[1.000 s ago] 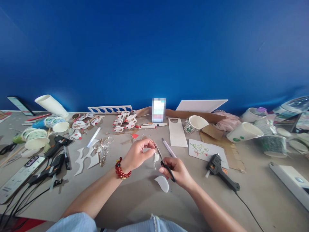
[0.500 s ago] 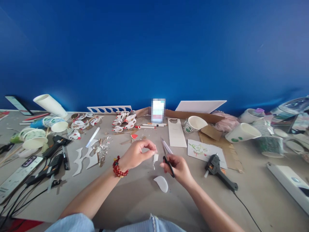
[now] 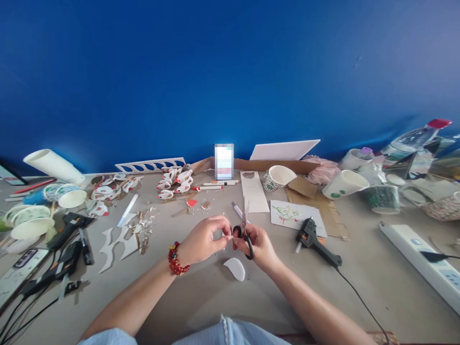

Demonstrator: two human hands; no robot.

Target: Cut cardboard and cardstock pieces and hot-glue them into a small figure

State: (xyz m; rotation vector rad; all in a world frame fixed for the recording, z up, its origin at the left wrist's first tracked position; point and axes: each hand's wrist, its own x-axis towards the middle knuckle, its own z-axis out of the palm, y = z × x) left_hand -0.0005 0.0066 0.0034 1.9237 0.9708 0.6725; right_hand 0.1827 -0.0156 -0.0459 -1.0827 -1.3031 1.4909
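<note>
Black-handled metal scissors (image 3: 246, 223) are gripped in the right hand (image 3: 261, 245), now brought nearer the left hand (image 3: 205, 240), whose fingertips are pinched together. Below, a white teardrop-shaped piece (image 3: 235, 269) is seen lying flat.

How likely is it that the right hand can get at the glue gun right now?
Probably yes: nothing seems to stand between the right hand and the glue gun. It holds scissors, though, which might need setting down first.

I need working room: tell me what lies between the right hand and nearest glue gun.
In the head view, bare table separates right hand and glue gun.
</note>
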